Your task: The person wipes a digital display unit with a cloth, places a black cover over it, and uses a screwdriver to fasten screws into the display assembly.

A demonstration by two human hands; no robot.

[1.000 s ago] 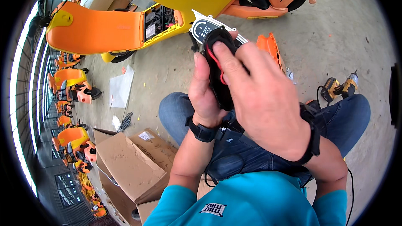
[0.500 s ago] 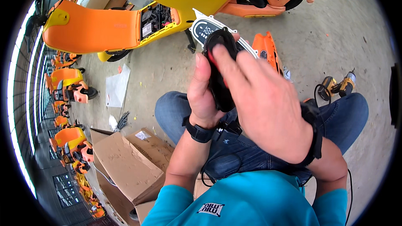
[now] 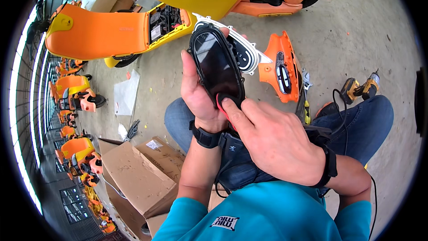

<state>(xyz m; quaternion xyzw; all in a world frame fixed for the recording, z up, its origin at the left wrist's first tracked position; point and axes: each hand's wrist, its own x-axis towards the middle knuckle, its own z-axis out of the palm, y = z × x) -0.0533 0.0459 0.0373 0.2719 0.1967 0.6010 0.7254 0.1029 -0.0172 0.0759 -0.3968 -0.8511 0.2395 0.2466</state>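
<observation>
My left hand (image 3: pixel 199 102) is closed around a glossy dark oval dashboard cover (image 3: pixel 215 62) with a black rim. Its thumb stands along the left edge, and fingertips show past the far right edge. Behind the cover, partly hidden by it, is a white-rimmed instrument panel (image 3: pixel 244 53) with dark gauge markings; the same hand seems to hold it too. My right hand (image 3: pixel 283 140) pinches a small black pad with a red edge (image 3: pixel 221 101). That pad presses on the near end of the cover's face, and the fingers hide part of it.
An orange fairing (image 3: pixel 273 53) lies on the floor beyond my knees, with a yellow-handled screwdriver (image 3: pixel 307 112) nearby. Two cordless power tools (image 3: pixel 362 89) sit at right. Opened cardboard boxes (image 3: pixel 138 174) stand at left. A yellow-and-orange scooter (image 3: pixel 98 31) fills the far side.
My right hand has slid toward me along the cover, from its upper part to its near end. The cover has tilted, baring its shiny face, and the white-rimmed panel has turned behind it.
</observation>
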